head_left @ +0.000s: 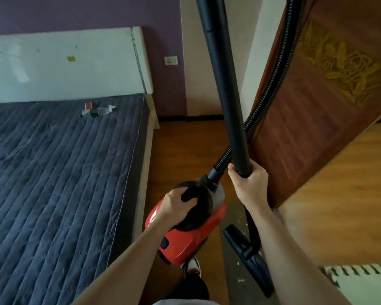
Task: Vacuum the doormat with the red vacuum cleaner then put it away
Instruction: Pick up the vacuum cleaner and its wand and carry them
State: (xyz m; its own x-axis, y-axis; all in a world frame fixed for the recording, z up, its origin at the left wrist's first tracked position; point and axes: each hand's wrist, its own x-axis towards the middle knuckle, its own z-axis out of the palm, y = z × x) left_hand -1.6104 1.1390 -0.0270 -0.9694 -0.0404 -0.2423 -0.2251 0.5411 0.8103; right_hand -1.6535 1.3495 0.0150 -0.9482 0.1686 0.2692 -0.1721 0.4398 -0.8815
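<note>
wood floor (185,137), bed (59,164) at left; left hand (176,203) grips red vacuum cleaner (185,236), right hand (249,181) grips wand (224,84).

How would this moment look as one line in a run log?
left hand: grips red vacuum cleaner handle | right hand: grips black tube | floor nozzle: over doormat

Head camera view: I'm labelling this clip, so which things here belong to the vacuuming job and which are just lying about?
Job:
red vacuum cleaner, held by left hand
black tube, gripped by right hand
ribbed hose
floor nozzle
doormat

Lying about:
plastic bottle on the bed
wall socket
wooden door
</note>
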